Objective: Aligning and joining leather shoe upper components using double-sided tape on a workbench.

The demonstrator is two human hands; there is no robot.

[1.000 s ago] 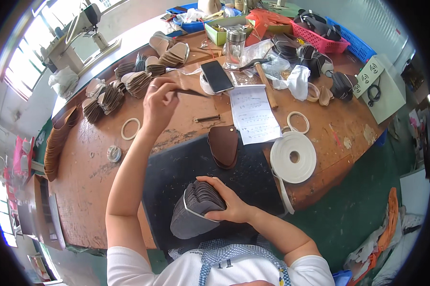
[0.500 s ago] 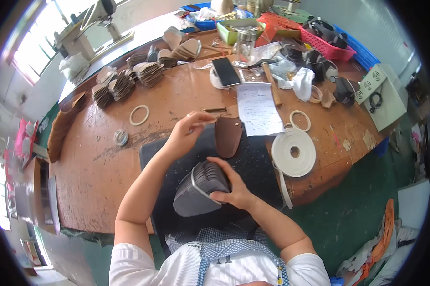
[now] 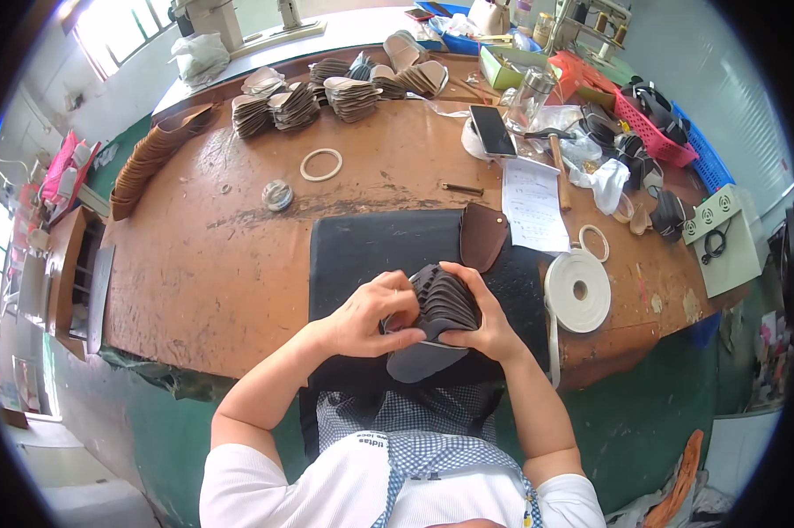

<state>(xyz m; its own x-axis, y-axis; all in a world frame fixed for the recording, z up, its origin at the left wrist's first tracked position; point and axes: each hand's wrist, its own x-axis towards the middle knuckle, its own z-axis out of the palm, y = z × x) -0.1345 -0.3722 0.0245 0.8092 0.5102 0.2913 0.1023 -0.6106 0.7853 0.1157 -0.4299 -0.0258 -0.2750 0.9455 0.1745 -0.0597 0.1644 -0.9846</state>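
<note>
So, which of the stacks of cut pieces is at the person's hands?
The dark grey stack, over the black mat: the right hand grips it, the left hand touches it. The brownish stacks lie farther away, untouched.

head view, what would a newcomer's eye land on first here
Probably the dark stack of thin pieces at the centre, in the grip of the right hand, with the left hand at its left side. Next comes the bright white roll of strip by the right edge of the black mat, then the pink basket at the far right of the brown table.
</note>
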